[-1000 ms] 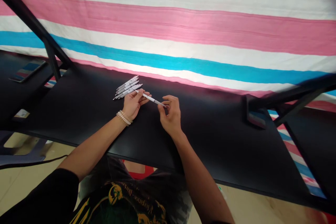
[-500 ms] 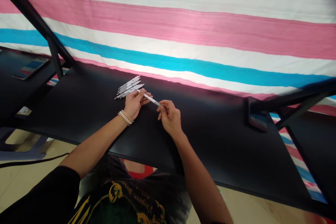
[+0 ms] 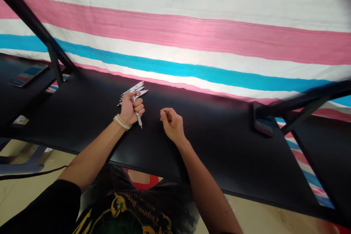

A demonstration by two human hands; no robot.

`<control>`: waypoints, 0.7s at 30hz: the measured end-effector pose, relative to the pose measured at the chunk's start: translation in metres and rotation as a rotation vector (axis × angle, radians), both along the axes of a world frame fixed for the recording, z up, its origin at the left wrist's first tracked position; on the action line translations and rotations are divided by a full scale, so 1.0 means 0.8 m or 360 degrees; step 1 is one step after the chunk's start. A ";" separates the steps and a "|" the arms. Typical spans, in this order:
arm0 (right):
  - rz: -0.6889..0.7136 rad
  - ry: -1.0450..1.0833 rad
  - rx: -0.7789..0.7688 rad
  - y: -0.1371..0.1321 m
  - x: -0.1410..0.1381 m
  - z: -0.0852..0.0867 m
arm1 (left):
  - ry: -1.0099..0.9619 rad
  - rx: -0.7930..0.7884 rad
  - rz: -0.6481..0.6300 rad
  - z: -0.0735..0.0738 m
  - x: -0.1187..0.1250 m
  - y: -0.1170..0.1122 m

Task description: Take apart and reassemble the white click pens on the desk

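Note:
My left hand [image 3: 131,108] is closed in a fist around a white pen [image 3: 139,119], whose thin tip points down toward the near side of the table. Just beyond that fist lies a pile of several white pens [image 3: 134,87], partly covered by my hand. To the right, apart from the pen, my right hand [image 3: 172,122] is curled with thumb and fingertips drawn together. Whatever those fingers hold, if anything, is hidden.
Both hands are over a black table [image 3: 219,142]. A striped cloth [image 3: 175,33] hangs behind it. Slanted black supports stand at the left [image 3: 35,22] and right [image 3: 296,104]. A dark flat phone-like object [image 3: 29,75] lies at far left.
My right hand has let go of the pen's end and is apart from it. My left hand has turned and closed into a fist, swinging the pen from sideways to pointing down.

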State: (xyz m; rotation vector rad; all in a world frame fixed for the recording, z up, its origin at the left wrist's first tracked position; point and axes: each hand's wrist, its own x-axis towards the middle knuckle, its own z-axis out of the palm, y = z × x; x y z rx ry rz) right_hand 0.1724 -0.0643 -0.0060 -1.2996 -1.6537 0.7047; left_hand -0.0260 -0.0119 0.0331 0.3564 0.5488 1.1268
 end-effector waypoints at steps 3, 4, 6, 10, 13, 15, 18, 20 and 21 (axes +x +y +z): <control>0.0014 -0.0044 -0.0015 0.002 0.001 -0.004 | -0.0036 0.0008 0.0086 0.008 -0.011 0.004; 0.0020 -0.0058 -0.0019 0.002 0.001 -0.005 | -0.0039 0.0000 0.0111 0.010 -0.014 0.005; 0.0027 -0.0081 -0.0028 0.003 0.002 -0.008 | -0.0038 -0.0008 0.0161 0.013 -0.019 0.007; 0.0017 -0.0125 -0.0026 0.004 0.002 -0.011 | -0.0039 0.0015 0.0263 0.016 -0.029 0.012; 0.0040 -0.0159 -0.0021 0.004 0.002 -0.010 | -0.0016 0.0033 0.0370 0.016 -0.035 0.015; 0.0048 -0.0183 -0.0021 0.003 0.002 -0.010 | 0.0009 0.0043 0.0459 0.016 -0.038 0.017; 0.0046 -0.0211 -0.0016 0.003 0.001 -0.008 | 0.0040 0.0051 0.0560 0.016 -0.042 0.018; 0.0050 -0.0232 -0.0006 0.003 0.000 -0.008 | 0.0057 0.0063 0.0587 0.018 -0.045 0.019; 0.0052 -0.0246 0.0001 0.003 0.000 -0.007 | 0.0065 0.0070 0.0595 0.018 -0.046 0.019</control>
